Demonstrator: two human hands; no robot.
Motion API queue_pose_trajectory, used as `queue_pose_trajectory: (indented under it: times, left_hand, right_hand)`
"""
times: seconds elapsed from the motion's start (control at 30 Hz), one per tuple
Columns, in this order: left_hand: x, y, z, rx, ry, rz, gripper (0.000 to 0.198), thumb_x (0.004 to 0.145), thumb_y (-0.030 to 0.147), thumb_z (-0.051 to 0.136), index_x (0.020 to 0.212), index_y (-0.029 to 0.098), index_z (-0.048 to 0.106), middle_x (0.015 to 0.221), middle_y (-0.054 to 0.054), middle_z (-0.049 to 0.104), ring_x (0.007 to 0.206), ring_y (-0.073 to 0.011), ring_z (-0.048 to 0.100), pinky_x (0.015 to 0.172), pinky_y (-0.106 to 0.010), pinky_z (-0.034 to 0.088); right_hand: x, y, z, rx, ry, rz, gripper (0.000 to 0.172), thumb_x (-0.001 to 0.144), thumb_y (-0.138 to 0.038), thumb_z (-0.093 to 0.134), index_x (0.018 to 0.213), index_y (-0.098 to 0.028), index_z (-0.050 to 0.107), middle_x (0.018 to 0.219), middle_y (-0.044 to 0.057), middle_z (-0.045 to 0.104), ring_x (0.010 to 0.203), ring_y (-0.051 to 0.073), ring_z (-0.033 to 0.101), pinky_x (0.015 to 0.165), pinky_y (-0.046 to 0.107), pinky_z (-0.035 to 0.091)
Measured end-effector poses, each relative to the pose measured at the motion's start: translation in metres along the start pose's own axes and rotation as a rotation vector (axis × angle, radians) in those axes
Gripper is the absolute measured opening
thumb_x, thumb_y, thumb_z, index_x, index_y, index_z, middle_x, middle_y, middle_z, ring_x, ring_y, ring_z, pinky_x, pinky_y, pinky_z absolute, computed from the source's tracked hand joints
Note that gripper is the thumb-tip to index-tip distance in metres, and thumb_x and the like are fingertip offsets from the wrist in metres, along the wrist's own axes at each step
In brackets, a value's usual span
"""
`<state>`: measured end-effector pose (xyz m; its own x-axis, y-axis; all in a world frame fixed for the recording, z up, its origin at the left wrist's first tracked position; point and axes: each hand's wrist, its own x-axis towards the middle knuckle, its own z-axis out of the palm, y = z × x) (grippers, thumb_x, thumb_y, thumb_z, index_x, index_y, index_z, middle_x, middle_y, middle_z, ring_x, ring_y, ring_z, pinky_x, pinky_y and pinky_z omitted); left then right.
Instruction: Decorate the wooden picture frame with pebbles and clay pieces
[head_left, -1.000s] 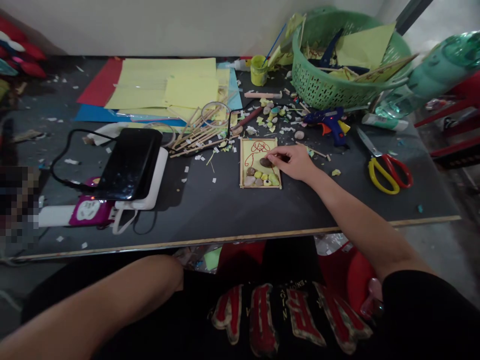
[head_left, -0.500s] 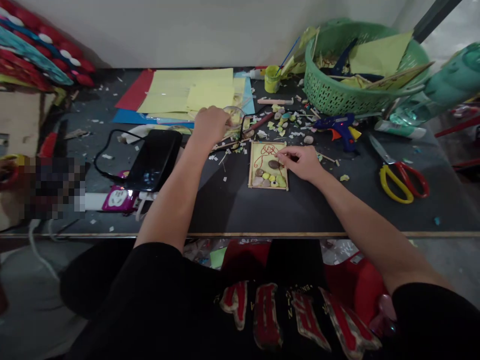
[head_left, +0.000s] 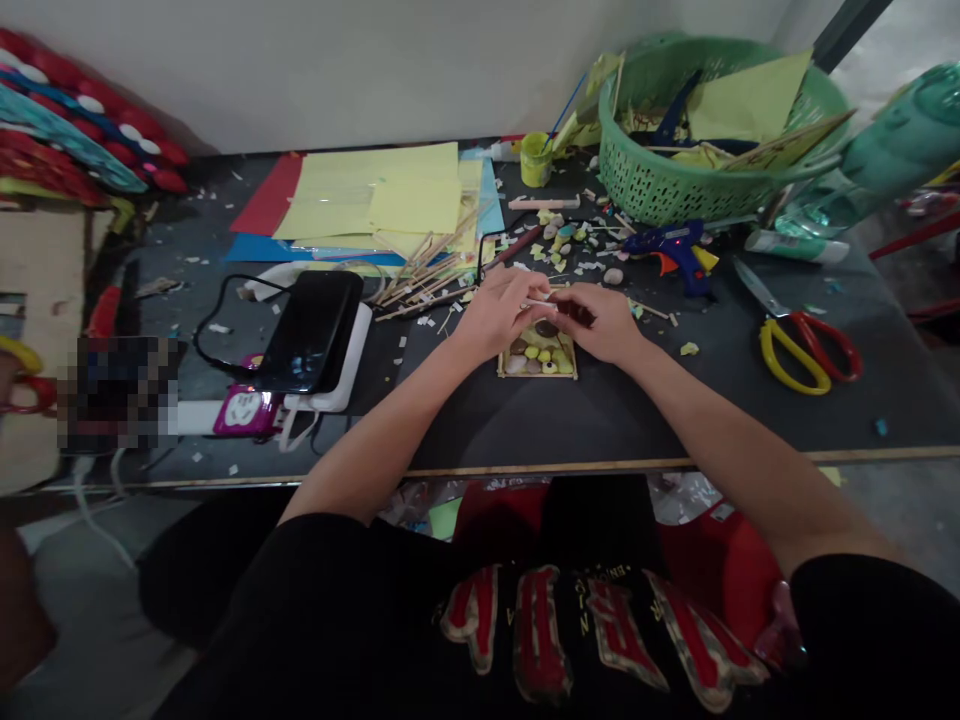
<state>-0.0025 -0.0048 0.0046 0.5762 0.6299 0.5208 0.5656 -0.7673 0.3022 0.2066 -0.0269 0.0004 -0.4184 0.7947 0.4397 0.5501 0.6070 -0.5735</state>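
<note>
Over the upper part of a small stick-framed picture [head_left: 538, 370], my two hands meet. A thin white stick [head_left: 541, 304] is pinched in the fingers of my left hand [head_left: 495, 312]. My right hand [head_left: 600, 320] is closed, thumb and fingertips together close to the stick's end; what they pinch is hidden. Below the fingers, yellow and pale pebbles [head_left: 533, 353] line the bottom of the picture, with a dark stone [head_left: 545, 328] just above them. Most of the red line drawing is covered by my hands.
Behind my left hand lie loose wooden sticks [head_left: 424, 272] and yellow paper sheets [head_left: 367, 170]. A blue glue gun [head_left: 675, 250], scissors [head_left: 806, 345] and a green basket [head_left: 675, 185] are to the right. A phone [head_left: 311, 330] lies left; paper scraps litter the table.
My left hand has come from the stick pile, right and toward me, to the picture, now holding a white stick. My right hand has stayed by the picture's upper right.
</note>
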Motion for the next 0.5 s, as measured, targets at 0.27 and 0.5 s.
queue_pose_trajectory:
  times: [0.27, 0.5]
  left_hand:
    - [-0.003, -0.016, 0.002, -0.142, 0.160, -0.178, 0.062, 0.092, 0.071, 0.027, 0.129, 0.024, 0.043, 0.129, -0.014, 0.057, 0.124, -0.0231, 0.053, 0.104, -0.043, 0.046]
    - [-0.005, -0.021, 0.012, -0.378, 0.156, -0.211, 0.073, 0.095, 0.067, 0.025, 0.152, 0.038, -0.011, 0.159, -0.015, 0.024, 0.127, -0.0221, 0.055, 0.090, -0.036, 0.054]
  right_hand:
    - [0.000, 0.002, -0.001, 0.027, 0.158, 0.056, 0.025, 0.095, -0.039, 0.049, 0.101, -0.022, 0.066, 0.095, 0.007, 0.070, 0.082, 0.019, 0.062, 0.072, 0.033, 0.049]
    - [0.000, 0.006, -0.001, 0.049, 0.154, 0.057, 0.020, 0.093, -0.033, 0.051, 0.100, -0.022, 0.067, 0.097, 0.007, 0.071, 0.085, 0.019, 0.064, 0.071, 0.033, 0.051]
